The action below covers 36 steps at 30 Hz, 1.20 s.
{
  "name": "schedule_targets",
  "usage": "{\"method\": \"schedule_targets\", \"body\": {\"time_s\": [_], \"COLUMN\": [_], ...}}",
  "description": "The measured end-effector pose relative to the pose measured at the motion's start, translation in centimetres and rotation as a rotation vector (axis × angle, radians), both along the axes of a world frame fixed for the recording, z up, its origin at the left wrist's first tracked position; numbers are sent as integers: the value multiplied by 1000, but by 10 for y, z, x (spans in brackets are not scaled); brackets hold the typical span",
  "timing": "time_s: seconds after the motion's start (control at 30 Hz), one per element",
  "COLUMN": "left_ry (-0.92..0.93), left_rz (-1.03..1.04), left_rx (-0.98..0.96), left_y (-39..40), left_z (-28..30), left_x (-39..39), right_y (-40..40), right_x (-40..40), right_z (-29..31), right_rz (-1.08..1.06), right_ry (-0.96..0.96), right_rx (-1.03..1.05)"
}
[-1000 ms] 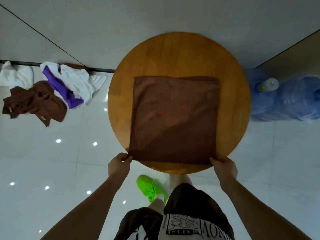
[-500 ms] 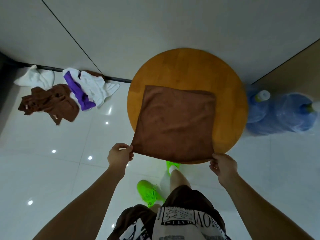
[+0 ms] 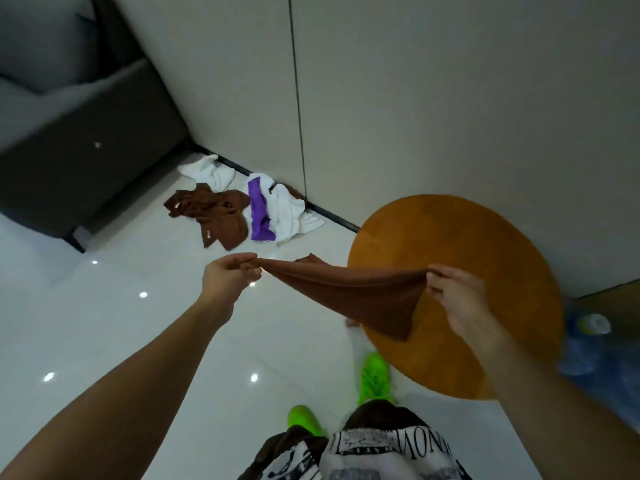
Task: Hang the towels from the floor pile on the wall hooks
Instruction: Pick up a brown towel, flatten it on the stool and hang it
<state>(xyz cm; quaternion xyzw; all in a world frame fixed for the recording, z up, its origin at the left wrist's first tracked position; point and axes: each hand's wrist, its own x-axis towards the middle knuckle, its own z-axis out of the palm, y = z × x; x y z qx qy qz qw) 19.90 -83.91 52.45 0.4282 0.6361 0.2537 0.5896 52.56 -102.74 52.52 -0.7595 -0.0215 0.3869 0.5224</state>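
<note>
Holding: a brown towel (image 3: 360, 289) is stretched between the left hand (image 3: 230, 277) and the right hand (image 3: 457, 292), lifted clear of the round wooden counter (image 3: 485, 244).
Left grip: fingers pinch one bunched corner of the towel.
Right grip: fingertips pinch the opposite corner, above the counter's near side.
Why held this way: with two corners pulled apart the top edge runs nearly taut, and the rest sags to a point below (probably to keep it tidy and easy to hook, though that is a judgement).
Floor pile: more towels (image 3: 242, 209), brown, white and purple, lie crumpled on the glossy floor (image 3: 104, 323) against the base of the wall (image 3: 415, 98), well apart from the hands.
Hooks: none can be seen in this view.
Edges: the counter's rim sits just beside the person's right leg; a dark sofa (image 3: 69, 150) fills the far left corner; water bottles (image 3: 595, 341) crowd the right edge, blurred.
Open room: the bare floor between sofa, pile and counter looks widest, to the person's left and ahead.
Feet: bright green shoes (image 3: 375, 379) stand beside the counter.
</note>
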Motion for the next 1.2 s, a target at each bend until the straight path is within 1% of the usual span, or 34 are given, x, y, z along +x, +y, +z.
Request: {"method": "schedule_targets", "body": {"time_s": [0.13,0.2,0.3,0.43,0.6,0.73,0.9,1.03,1.1,1.2], "left_ry": [119,139,171,186,194,225,276,314,286,208], "left_rz": [98,194,362,592,918,1131,1407,1585,1677,1779], "left_rx": [212,301,387,412,383,369,374,425,480,585], "left_y": [14,17,11,-21,-99,-184,-299,-392,-439,-506], "left_z": [48,73,104,130,142,144,150,158,165,178], "left_x": [-63,-93,-138,-191,-249,-289,-330,-366,-386,-415], "right_y": [78,116,172,232,271,260,204,151,119,68], "right_x": [-24,-40,-73,-125,-214,-302,-414,-509,-558,-626], "right_z": [35,52,76,94,107,111,129,146,159,174], "right_rz": [198,305,453,703,1016,1230,1491,1692,1768,1838], "right_ry": [-104,-137,-163,-193,-193,-154,-124,-85,-30,115], "right_rx": [107,148,215,285,341,364,429,502,536,547]}}
